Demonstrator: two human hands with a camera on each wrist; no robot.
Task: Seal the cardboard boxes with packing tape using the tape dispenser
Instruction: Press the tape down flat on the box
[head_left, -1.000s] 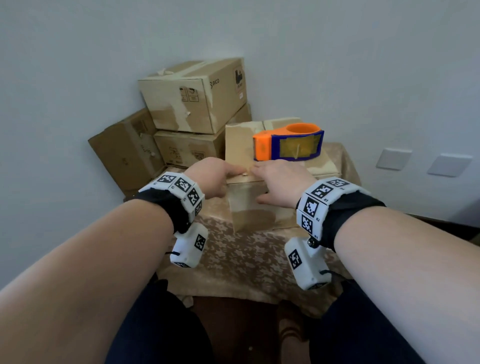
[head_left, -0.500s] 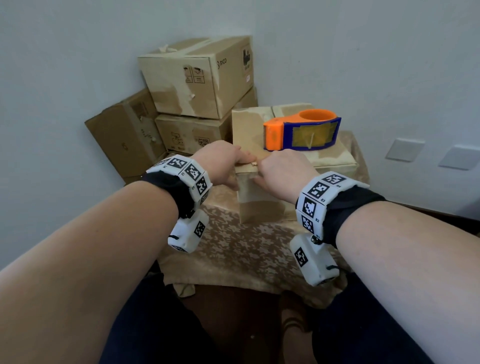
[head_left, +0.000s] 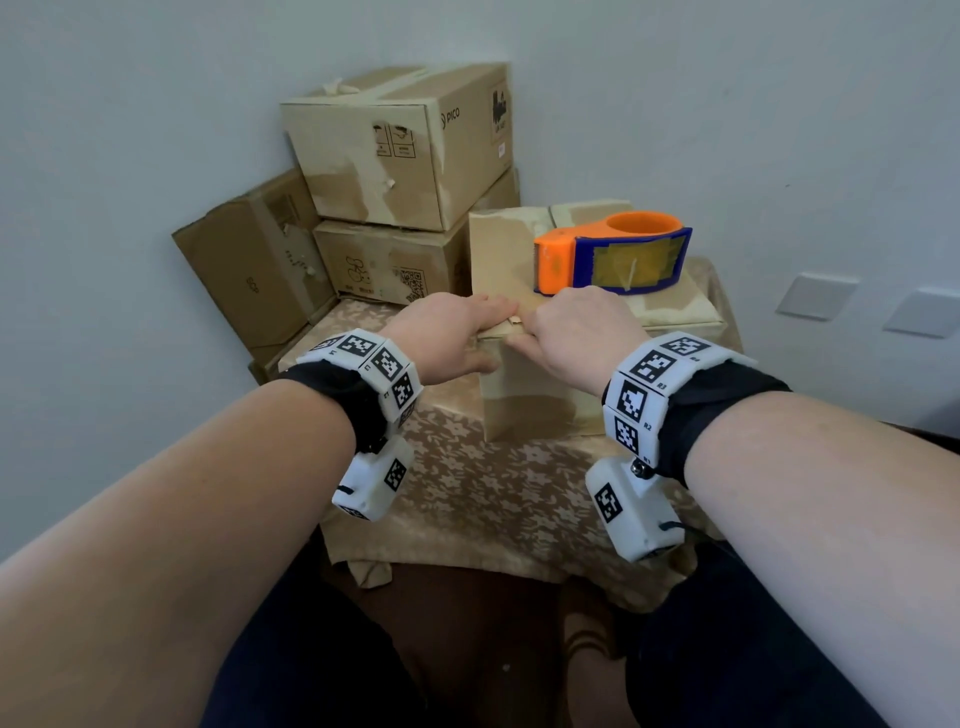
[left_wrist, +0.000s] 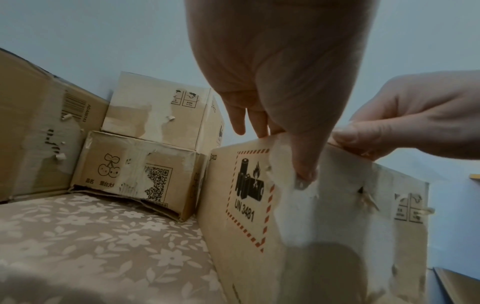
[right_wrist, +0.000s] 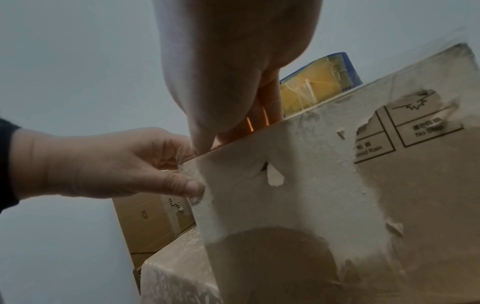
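A worn cardboard box (head_left: 545, 405) stands on the cloth-covered table (head_left: 467, 483). On its top lies the orange and blue tape dispenser (head_left: 613, 257), untouched. Both hands meet at the box's near top edge. My left hand (head_left: 447, 332) lays its fingers over the top and presses its thumb (left_wrist: 303, 174) against the front face. Just to its right, my right hand (head_left: 576, 332) pinches the same edge, its fingers on top and its thumb (head_left: 514, 340) at the rim. A small flap of tape or paper sticks up between them. The right wrist view shows the dispenser (right_wrist: 319, 82) behind my fingers.
Three more cardboard boxes (head_left: 400, 150) are stacked against the wall at the back left; one (head_left: 260, 265) leans on edge. The table's front edge (head_left: 467, 556) hangs just above my knees. Wall plates (head_left: 815, 296) sit at the right.
Both hands stay at the box's near top edge. My left fingers have slid a little further onto the top. The head view has shifted slightly.
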